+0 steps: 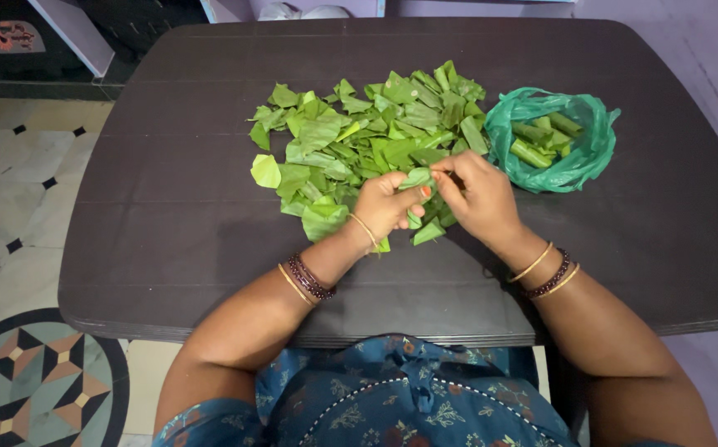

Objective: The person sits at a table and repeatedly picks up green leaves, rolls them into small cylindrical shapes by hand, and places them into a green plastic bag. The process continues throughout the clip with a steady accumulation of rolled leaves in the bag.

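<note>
While both hands meet over the near edge of the leaf pile, one green leaf piece (pixel 417 178) sits between them, so this looks like the rolling or folding stage for a single leaf rather than picking or bagging. That leaf is right at the middle of the table, just above the closest leaves and touching the fingertips of both hands. The left hand (pixel 385 207) is curled up, thumb and forefinger pinching the lower end of the leaf, with another bit of green poking out below the palm. The right hand (pixel 479 199) comes in from the other side, fingers bunched together and nipping the top edge of the same leaf. Can't really tell how tight the fold is yet, the fingers hide most of it.

Going outward: the loose pile of cut green leaves (pixel 359 141) spreads across the dark table (pixel 168 207) behind and to the left of the hands. Just right of the pile is a green plastic bag (pixel 554 141), mouth open, with several rolled leaf tubes (pixel 537 141) already inside.

My guess is the next bit needs small finger work, keeping the leaf pinched at both ends so it doesn't spring open, then a short reach right to the bag.
</note>
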